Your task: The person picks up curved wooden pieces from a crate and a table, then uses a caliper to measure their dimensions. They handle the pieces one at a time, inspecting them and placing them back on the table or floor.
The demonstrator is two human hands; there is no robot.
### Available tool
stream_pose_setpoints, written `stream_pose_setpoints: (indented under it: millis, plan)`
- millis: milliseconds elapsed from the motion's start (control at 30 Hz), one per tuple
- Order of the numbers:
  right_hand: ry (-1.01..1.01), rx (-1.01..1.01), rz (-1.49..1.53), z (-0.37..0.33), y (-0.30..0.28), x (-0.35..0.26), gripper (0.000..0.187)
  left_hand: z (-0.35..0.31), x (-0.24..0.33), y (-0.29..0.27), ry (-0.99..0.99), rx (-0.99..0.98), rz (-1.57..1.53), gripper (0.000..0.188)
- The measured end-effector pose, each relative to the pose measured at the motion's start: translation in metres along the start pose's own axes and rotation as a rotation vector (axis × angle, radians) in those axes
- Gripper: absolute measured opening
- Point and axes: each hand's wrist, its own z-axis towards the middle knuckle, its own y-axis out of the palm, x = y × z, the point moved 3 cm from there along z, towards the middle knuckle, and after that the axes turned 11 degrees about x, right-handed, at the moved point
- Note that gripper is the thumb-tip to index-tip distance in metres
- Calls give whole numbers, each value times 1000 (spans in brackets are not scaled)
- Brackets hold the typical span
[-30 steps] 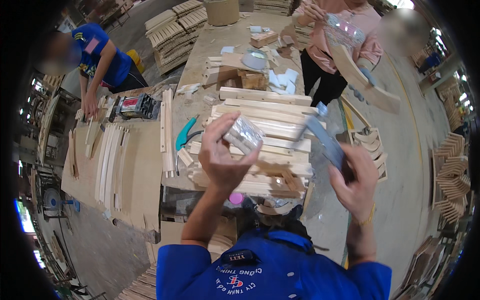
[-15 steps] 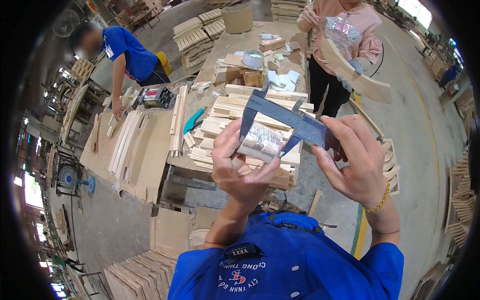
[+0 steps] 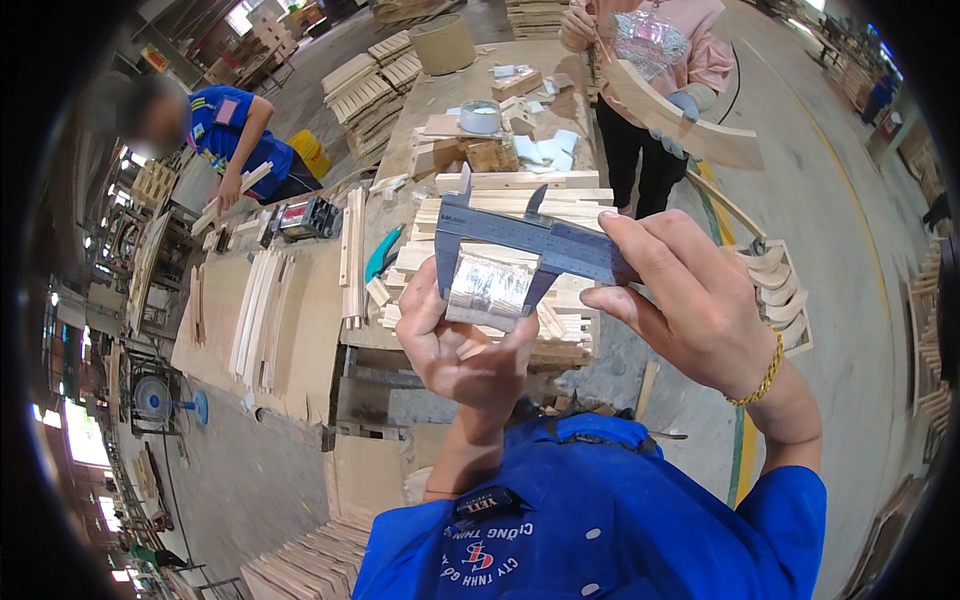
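Observation:
A short wooden block (image 3: 490, 285) with a shiny, clear-film-like face sits in my left hand (image 3: 450, 350), the fingers and thumb wrapped about its lower part. My right hand (image 3: 705, 315) grips the beam end of a grey metal vernier caliper (image 3: 520, 235) between thumb and fingers. The caliper's jaws straddle the block: one lies along its left side, the other at its right side. Whether both jaws press on the wood, I cannot tell. Beneath the hands, pale wooden strips (image 3: 580, 205) lie stacked on the workbench.
A teal-handled tool (image 3: 382, 255) lies left of the strips. Further back are a tape roll (image 3: 480, 117) and white pieces (image 3: 550, 150). A person in blue (image 3: 235, 130) works at the left; another in pink (image 3: 670, 50) holds a curved wooden piece (image 3: 680, 120) across the bench.
Both hands, the block and the caliper have shifted left in view, and the caliper's beam is more level. The person in blue has lifted a wooden strip from the bench.

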Motion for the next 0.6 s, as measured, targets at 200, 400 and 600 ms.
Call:
stream_pose_setpoints:
  millis: [200, 400, 600]
  plan:
    - [-4, 23, 4, 3, 4, -5, 45, 0, -4, -4, -13, -4, 18, 72]
    - [-1, -3, -8, 5, 5, -5, 45, -3, -13, -2, 0, 22, -111, 72]
    - [96, -49, 9, 3, 5, -5, 48, -6, -16, 2, -13, 28, -162, 71]
